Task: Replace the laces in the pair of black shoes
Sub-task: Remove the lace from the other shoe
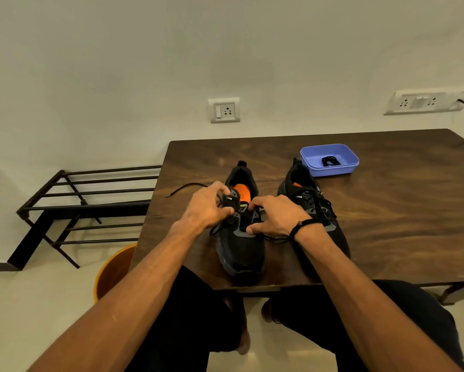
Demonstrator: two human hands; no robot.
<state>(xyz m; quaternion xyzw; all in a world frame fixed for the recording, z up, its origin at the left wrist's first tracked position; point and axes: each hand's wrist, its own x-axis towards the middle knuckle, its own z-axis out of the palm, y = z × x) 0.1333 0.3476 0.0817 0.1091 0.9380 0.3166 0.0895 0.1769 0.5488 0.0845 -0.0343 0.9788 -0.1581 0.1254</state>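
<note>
Shoe (241, 232) nearer the table's (386, 216) left edge is gripped at the eyelets by the left hand (208, 208) and right hand (275, 217), both pinching lace (184, 187); each crossing should be loosened evenly before the lace is drawn free.

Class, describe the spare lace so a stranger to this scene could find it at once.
Start at the dark wooden table. Near its far edge, beyond the two black shoes, sits a shallow lilac plastic tray. The small coiled black lace lies inside it, the only lace not threaded through a shoe.
</note>
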